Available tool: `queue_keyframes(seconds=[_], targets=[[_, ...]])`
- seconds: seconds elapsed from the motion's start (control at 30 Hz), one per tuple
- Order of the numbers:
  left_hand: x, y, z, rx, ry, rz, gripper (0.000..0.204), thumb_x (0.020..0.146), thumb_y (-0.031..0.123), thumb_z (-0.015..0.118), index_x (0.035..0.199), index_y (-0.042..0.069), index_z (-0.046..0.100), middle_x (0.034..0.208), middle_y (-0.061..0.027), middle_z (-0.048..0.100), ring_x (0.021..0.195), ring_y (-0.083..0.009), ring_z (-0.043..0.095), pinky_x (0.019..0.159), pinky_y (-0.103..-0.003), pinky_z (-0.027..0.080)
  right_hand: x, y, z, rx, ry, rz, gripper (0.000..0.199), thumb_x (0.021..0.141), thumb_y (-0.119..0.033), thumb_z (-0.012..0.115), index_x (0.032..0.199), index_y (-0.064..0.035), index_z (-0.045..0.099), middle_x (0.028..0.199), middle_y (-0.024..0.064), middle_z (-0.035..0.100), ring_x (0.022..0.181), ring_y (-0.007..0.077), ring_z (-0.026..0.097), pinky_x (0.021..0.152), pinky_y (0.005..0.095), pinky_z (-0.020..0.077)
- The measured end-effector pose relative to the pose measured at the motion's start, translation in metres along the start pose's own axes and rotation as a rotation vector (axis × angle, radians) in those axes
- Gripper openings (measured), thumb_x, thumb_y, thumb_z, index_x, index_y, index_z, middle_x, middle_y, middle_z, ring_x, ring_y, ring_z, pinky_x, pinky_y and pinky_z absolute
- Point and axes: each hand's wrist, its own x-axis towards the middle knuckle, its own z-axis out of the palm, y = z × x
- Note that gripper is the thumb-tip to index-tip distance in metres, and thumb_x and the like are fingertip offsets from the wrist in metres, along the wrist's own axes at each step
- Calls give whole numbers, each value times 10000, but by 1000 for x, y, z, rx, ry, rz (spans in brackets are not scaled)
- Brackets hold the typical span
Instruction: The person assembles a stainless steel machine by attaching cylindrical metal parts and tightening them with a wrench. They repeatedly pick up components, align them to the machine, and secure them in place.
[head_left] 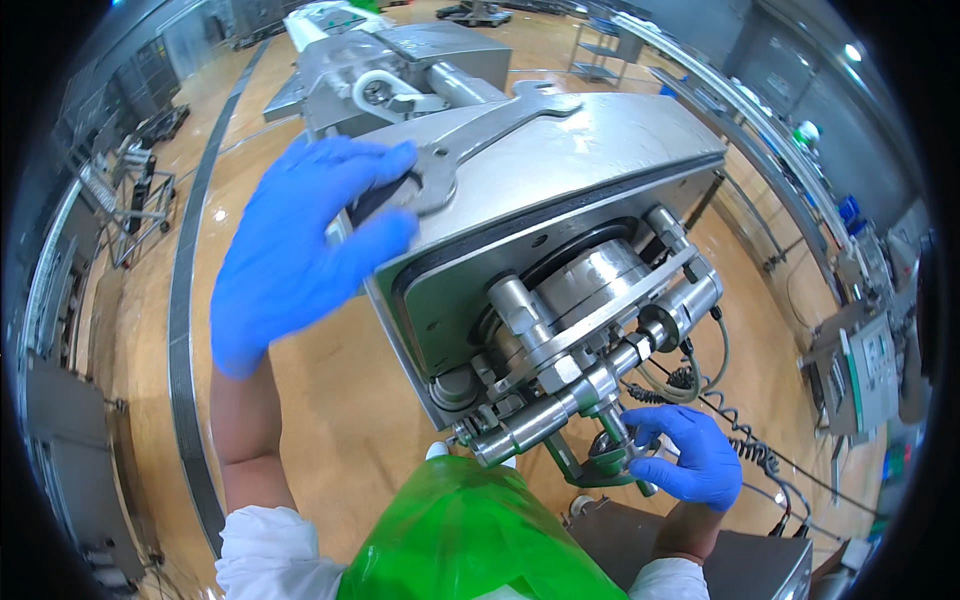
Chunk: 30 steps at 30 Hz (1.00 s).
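A large double-ended open-end wrench point(480, 135) lies on the steel top of a machine housing point(600, 130). My left hand point(300, 245), in a blue glove, is at the wrench's near end. Its thumb and fingers are spread apart on either side of the jaw, not closed on it. Lower right, my blue-gloved right hand point(695, 455) has its thumb and fingers curled around a small metal pipe fitting point(612, 425) under the pipe assembly. Clamped to the housing's front are a round steel cover point(592, 280) and a crossbar point(610, 325).
A green apron point(470, 530) covers my front. Coiled cables point(755, 455) hang to the right, near a control box point(870, 375). More steel machinery point(400, 70) stands beyond the housing. A wheeled rack point(135, 205) is at the left, and a long conveyor point(740, 110) runs along the right.
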Motion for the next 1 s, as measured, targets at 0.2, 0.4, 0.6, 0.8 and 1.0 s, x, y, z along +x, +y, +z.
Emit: queue_keyframes(seconds=[0.2,0.4,0.6,0.8,1.0], targets=[[-15,25,19,203,105,321,471,704,266,745,1126,78,652,1179,-118,622,1035,-281,596,922,-363,435,4,-38,20,-166,385,-88,455,626,-276,796,1019,-77,681,727,47,611,682,229,574,643,332,433],[-7,4,33,207,288,552,375,667,181,773,1032,126,708,1015,-37,690,782,-247,653,728,-323,529,12,-77,33,-164,553,-94,449,609,-280,807,1004,-97,696,682,30,592,635,190,560,610,306,414],[-83,-80,0,-836,862,255,564,944,350,473,1139,-178,507,1111,-328,558,978,-419,605,832,-486,549,10,-81,60,395,329,-56,537,625,-241,796,1109,-59,651,837,73,643,770,193,615,714,324,467],[-118,-9,51,-1472,399,102,461,894,474,544,883,13,539,770,-102,533,647,-213,565,534,-299,473,32,-89,93,937,571,-379,777,736,-408,739,1371,-91,421,1281,168,522,1129,324,550,954,448,435],[-136,47,135,-1839,-628,-345,491,899,364,599,1195,-25,554,1117,-128,628,997,-170,594,883,-305,469,-7,-88,118,1008,960,-865,628,926,-485,487,1404,-114,321,935,113,543,723,205,546,639,378,462]])
